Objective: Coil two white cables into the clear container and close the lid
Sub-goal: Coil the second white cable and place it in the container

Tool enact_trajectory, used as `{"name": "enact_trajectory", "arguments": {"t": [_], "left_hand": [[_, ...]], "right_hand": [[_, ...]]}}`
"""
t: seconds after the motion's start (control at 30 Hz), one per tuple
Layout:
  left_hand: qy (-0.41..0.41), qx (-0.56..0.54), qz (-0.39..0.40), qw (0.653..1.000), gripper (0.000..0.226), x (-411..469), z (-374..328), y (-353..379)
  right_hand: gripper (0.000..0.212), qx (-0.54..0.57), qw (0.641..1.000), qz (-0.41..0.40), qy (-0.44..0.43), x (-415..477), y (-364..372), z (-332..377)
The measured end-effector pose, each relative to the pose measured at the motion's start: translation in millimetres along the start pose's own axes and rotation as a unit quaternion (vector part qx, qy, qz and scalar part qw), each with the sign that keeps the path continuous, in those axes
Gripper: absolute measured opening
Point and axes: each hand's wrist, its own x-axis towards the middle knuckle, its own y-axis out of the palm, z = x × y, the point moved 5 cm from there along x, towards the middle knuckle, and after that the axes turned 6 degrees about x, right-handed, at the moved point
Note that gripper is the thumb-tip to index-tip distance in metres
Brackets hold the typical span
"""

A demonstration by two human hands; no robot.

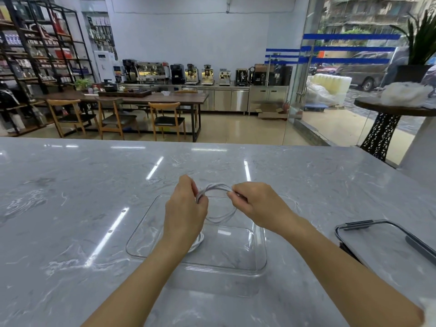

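A: Hand status?

B: I see my left hand (186, 208) and right hand (257, 204) both up over the clear container (236, 263). Left fingers closed on one side of a white cable (215, 187) loop, right thumb and fingers pinched on the other side. Loop is several turns, its lower strands hanging down between the hands above the container's far half.

A: Second cable?

B: There's a second white cable (198, 243) in the container, left part, mostly hidden under my left wrist. Only a short curved bit shows. Can't tell how neatly it's coiled.

A: Lid?

B: Lid (387, 244) is off, lying flat on the tabletop (70, 208) to the right of the container, well apart from it. Clear panel, dark rim and latches.

A: Surface?

B: Grey marbled tabletop, glossy, streaks of ceiling-light glare across it.

A: Room?

B: Looks like a coffee equipment shop. Steel counter (224, 95) along the back wall carries a row of espresso machines (151, 70). Dark wooden dining table (132, 97) with wooden chairs (165, 119) in front of it. Black metal shelving (35, 55) at left, stocked. Glass wall (342, 55) with blue stripes at right, street and a parked van (368, 69) outside. Small round side table (391, 109) by the glass.
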Motion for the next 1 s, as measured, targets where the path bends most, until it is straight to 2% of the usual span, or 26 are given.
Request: {"name": "enact_trajectory", "arguments": {"t": [0.1, 0.13, 0.2, 0.23, 0.3, 0.37, 0.4, 0.43, 0.5, 0.57, 0.63, 0.7, 0.73, 0.87, 0.93, 1.0], "left_hand": [[0.014, -0.031, -0.054, 0.998, 0.023, 0.2, -3.7, -5.8], [-0.007, -0.037, -0.056, 0.998, 0.027, 2.4, -2.6, -7.3], [-0.12, -0.103, -0.014, 0.987, 0.036, 8.8, 7.7, -5.3], [-0.191, -0.182, 0.021, 0.964, 0.035, 10.1, 12.4, -1.8], [-0.298, -0.345, 0.077, 0.887, 0.025, 9.8, 19.0, 3.9], [-0.342, -0.453, 0.117, 0.815, 0.023, 11.3, 19.7, 3.4], [-0.348, -0.476, 0.147, 0.794, 0.025, 10.7, 18.3, 2.4], [-0.343, -0.477, 0.177, 0.79, 0.026, 9.2, 16.4, 0.9], [-0.295, -0.42, 0.219, 0.83, 0.021, 7.0, 12.5, -1.5], [-0.239, -0.335, 0.24, 0.879, 0.029, 4.0, 8.9, -0.2], [-0.206, -0.249, 0.205, 0.924, 0.027, 4.5, 9.8, 0.8], [-0.173, -0.158, 0.165, 0.958, 0.01, 8.0, 12.1, 0.2], [-0.163, -0.133, 0.155, 0.965, 0.007, 8.4, 13.8, 1.3], [-0.182, -0.13, 0.134, 0.965, 0.021, 5.7, 20.3, 9.4], [-0.201, -0.161, 0.107, 0.96, 0.019, 5.3, 21.2, 12.7], [-0.19, -0.163, 0.073, 0.965, 0.019, 6.0, 19.4, 14.3]], "right_hand": [[0.028, -0.063, 0.989, -0.094, -0.096, -4.2, -11.0, 17.4], [0.023, -0.094, 0.981, -0.119, -0.125, -5.8, -13.4, 22.2], [0.016, -0.149, 0.963, -0.141, -0.178, -8.9, -11.8, 28.3], [0.009, -0.17, 0.952, -0.146, -0.206, -10.7, -8.8, 29.4], [0.008, -0.196, 0.938, -0.153, -0.242, -15.5, -2.2, 27.3], [0.01, -0.214, 0.93, -0.15, -0.26, -20.1, 2.7, 22.2], [0.008, -0.217, 0.928, -0.144, -0.265, -21.1, 4.0, 19.3], [0.006, -0.218, 0.928, -0.138, -0.269, -21.6, 4.3, 17.0], [0.005, -0.216, 0.926, -0.134, -0.278, -20.7, 4.2, 14.1], [0.011, -0.223, 0.921, -0.141, -0.287, -19.5, 5.6, 15.8], [0.014, -0.234, 0.912, -0.156, -0.297, -20.0, 9.2, 18.0], [0.014, -0.247, 0.906, -0.172, -0.298, -21.7, 11.6, 17.2], [0.013, -0.253, 0.905, -0.181, -0.291, -22.4, 12.2, 15.7], [0.007, -0.235, 0.928, -0.188, -0.219, -17.8, 9.4, 9.3], [0.014, -0.184, 0.956, -0.146, -0.176, -13.9, 11.5, 4.8], [0.026, -0.077, 0.988, -0.085, -0.099, -10.3, 15.9, -0.5]]}}
